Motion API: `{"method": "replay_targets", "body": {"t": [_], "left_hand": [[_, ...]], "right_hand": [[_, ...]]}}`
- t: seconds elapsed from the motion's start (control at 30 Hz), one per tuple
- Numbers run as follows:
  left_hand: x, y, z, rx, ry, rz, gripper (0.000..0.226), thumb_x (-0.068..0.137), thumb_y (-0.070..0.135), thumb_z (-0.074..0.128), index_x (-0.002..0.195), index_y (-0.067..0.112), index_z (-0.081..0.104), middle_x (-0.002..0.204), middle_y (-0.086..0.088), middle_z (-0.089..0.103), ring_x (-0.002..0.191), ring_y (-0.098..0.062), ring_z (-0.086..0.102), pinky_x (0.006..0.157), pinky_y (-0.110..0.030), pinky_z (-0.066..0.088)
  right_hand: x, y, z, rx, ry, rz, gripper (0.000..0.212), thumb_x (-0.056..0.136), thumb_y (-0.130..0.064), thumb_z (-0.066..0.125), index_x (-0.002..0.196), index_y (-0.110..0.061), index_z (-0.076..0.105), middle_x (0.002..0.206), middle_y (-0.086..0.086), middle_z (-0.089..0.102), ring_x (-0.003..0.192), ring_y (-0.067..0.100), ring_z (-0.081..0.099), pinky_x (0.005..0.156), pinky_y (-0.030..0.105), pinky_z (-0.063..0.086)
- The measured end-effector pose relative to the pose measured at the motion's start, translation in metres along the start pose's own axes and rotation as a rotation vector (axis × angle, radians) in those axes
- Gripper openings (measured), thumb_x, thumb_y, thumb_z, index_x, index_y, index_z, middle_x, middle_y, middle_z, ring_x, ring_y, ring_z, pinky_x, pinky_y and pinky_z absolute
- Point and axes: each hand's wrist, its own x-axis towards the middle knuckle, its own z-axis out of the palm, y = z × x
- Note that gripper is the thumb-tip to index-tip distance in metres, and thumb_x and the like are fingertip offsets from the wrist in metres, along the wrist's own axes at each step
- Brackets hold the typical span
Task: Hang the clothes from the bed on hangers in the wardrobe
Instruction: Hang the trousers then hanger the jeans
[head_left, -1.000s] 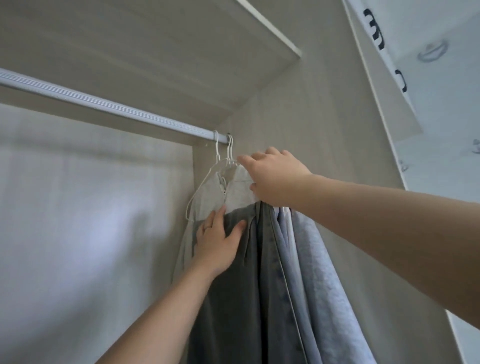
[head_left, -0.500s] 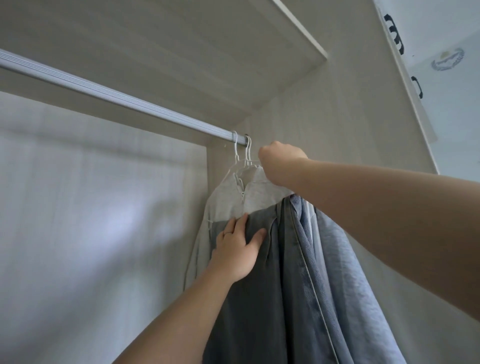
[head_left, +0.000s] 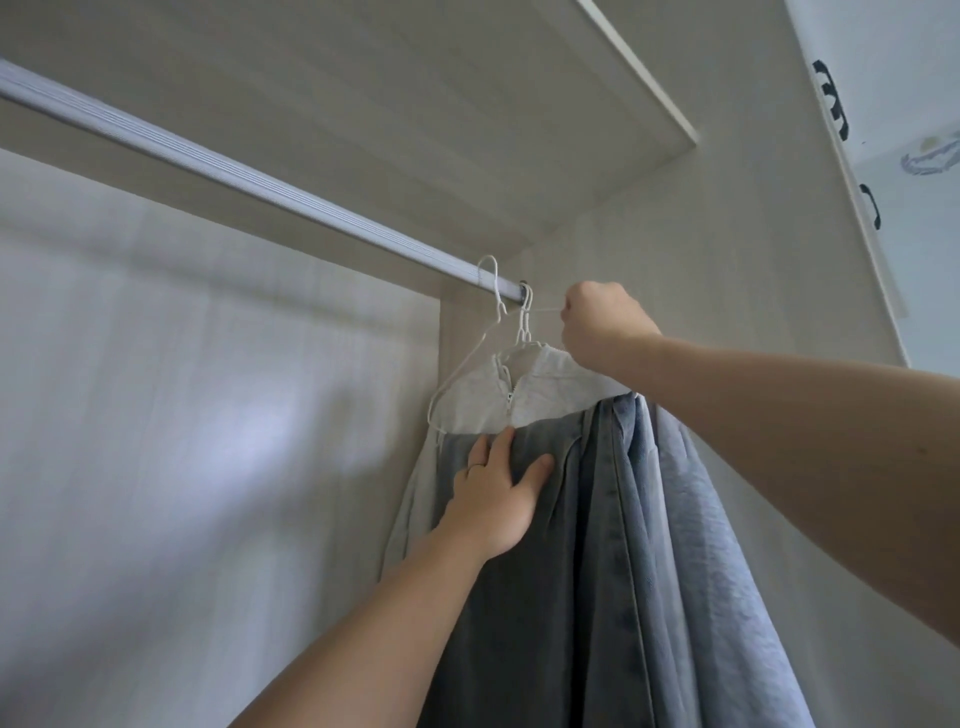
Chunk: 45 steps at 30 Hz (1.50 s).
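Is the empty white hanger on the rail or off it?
On. The empty white hanger has its hook looped over the rail, left of the hanger carrying the white zip-up top.

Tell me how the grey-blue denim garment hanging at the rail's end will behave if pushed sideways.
Probably floppy: the denim garment hangs in long soft folds and dents under the left hand. Likely heavy for a garment, being thick denim. It would probably swing, since its white wire hanger hooks loosely over the rail.

Grey-blue jeans (head_left: 561, 571) and a pale zip-up top (head_left: 514, 389) hang on white wire hangers (head_left: 470, 358) at the right end of the wardrobe rail (head_left: 249, 182).
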Motion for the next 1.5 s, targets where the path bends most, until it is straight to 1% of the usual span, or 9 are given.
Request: {"method": "replay_targets", "body": {"t": [0.4,0.53,0.67,0.83,0.97,1.07,1.17,1.27,1.5], "left_hand": [[0.013,0.027,-0.001,0.012,0.056,0.051,0.072,0.096,0.068,0.034,0.157,0.04,0.01,0.167,0.008,0.002,0.153,-0.028,0.007,0.121,-0.055,0.015],[0.011,0.037,0.001,0.117,0.222,0.155,0.067,0.098,0.065,0.032,0.156,0.038,0.013,0.167,0.006,0.002,0.153,-0.024,0.002,0.122,-0.053,0.013],[0.012,0.06,0.006,0.118,0.435,0.246,0.065,0.099,0.057,0.035,0.156,0.031,0.017,0.167,-0.002,0.008,0.152,-0.027,0.004,0.121,-0.048,0.011],[0.011,0.111,0.014,0.1,0.651,0.393,0.067,0.098,0.045,0.044,0.156,0.02,0.021,0.166,-0.009,0.014,0.151,-0.034,0.012,0.12,-0.054,0.016],[0.007,0.161,0.024,0.068,0.658,0.413,0.064,0.099,0.039,0.046,0.156,0.017,0.025,0.163,-0.012,0.025,0.15,-0.034,0.019,0.12,-0.054,0.016],[-0.004,0.209,0.043,0.016,0.6,0.487,0.049,0.099,0.038,0.04,0.139,0.013,0.049,0.133,-0.013,0.059,0.121,-0.038,0.052,0.104,-0.05,0.038],[-0.025,0.258,0.068,-0.125,0.599,0.612,0.036,0.101,0.033,0.031,0.105,0.013,0.061,0.095,-0.007,0.067,0.085,-0.033,0.06,0.075,-0.044,0.047],[-0.057,0.319,0.101,-0.153,0.59,0.666,0.028,0.104,0.024,0.033,0.096,0.014,0.058,0.075,-0.001,0.059,0.069,-0.027,0.054,0.058,-0.037,0.036],[-0.145,0.471,0.194,-0.348,0.483,0.815,0.027,0.104,0.024,0.037,0.099,0.014,0.062,0.071,0.001,0.061,0.06,-0.019,0.051,0.048,-0.026,0.021]], "right_hand": [[0.01,0.023,-0.024,0.086,0.069,0.051,0.015,0.094,-0.012,0.046,0.094,-0.004,0.059,0.09,0.015,0.053,0.081,0.037,0.054,0.07,0.034,0.043],[-0.011,0.046,-0.04,0.117,0.117,-0.015,0.023,0.098,-0.02,0.044,0.099,-0.007,0.063,0.095,0.017,0.06,0.083,0.037,0.055,0.071,0.034,0.044],[-0.047,0.073,-0.068,0.085,0.153,-0.102,0.024,0.1,-0.019,0.043,0.098,-0.007,0.063,0.085,0.014,0.061,0.079,0.037,0.056,0.069,0.038,0.049],[-0.081,0.116,-0.128,-0.036,0.187,-0.123,0.022,0.101,-0.019,0.046,0.099,-0.009,0.065,0.066,-0.002,0.051,0.068,0.025,0.048,0.059,0.031,0.029],[-0.111,0.154,-0.187,-0.127,0.205,-0.114,0.02,0.102,-0.02,0.046,0.1,-0.012,0.064,0.059,0.0,0.052,0.057,0.014,0.048,0.048,0.025,0.029],[-0.14,0.183,-0.239,-0.207,0.197,-0.101,0.021,0.102,-0.021,0.046,0.101,-0.012,0.065,0.058,0.002,0.054,0.056,0.015,0.05,0.048,0.022,0.031],[-0.173,0.215,-0.29,-0.285,0.169,-0.07,0.021,0.102,-0.02,0.046,0.1,-0.012,0.065,0.057,0.002,0.053,0.053,0.016,0.051,0.044,0.016,0.029],[-0.208,0.251,-0.352,-0.383,0.131,0.016,0.022,0.102,-0.024,0.044,0.101,-0.015,0.065,0.065,0.004,0.058,0.059,0.019,0.055,0.051,0.022,0.037],[-0.302,0.322,-0.505,-0.683,0.111,0.217,0.027,0.098,-0.04,0.04,0.098,-0.027,0.064,0.068,-0.003,0.061,0.064,0.023,0.057,0.069,0.042,0.054]]}}
